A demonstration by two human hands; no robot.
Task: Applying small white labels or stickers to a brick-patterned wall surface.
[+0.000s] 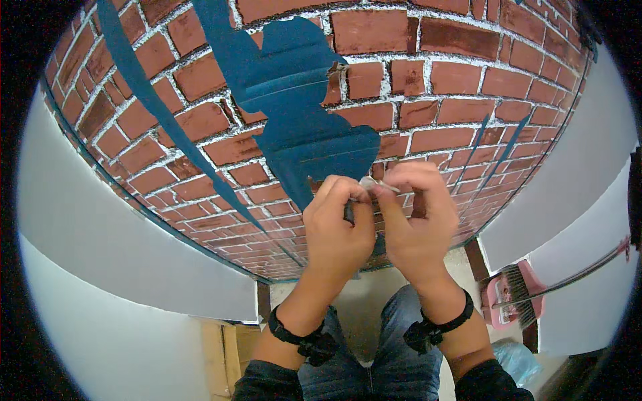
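Observation:
A wall covering printed with red bricks (371, 31) fills the view ahead. Pieces of it are gone, and a dark blue surface (296, 90) shows in ragged patches and long strips. Before the lower end of the large blue patch, my left hand (338, 220) and my right hand (419, 215) are close together. A small whitish scrap (372, 184) is pinched between the fingertips of both hands; it looks like torn wall covering, but its kind is hard to tell. The left palm is partly hidden by its curled fingers. Each wrist wears a black strap.
Plain pale walls flank the brick pattern on both sides. At the lower right stand a pink dustpan (534, 285) and a broom (519, 295) with a long handle. A bluish plastic bag (519, 363) lies below them. A cardboard box (215, 358) is at the lower left.

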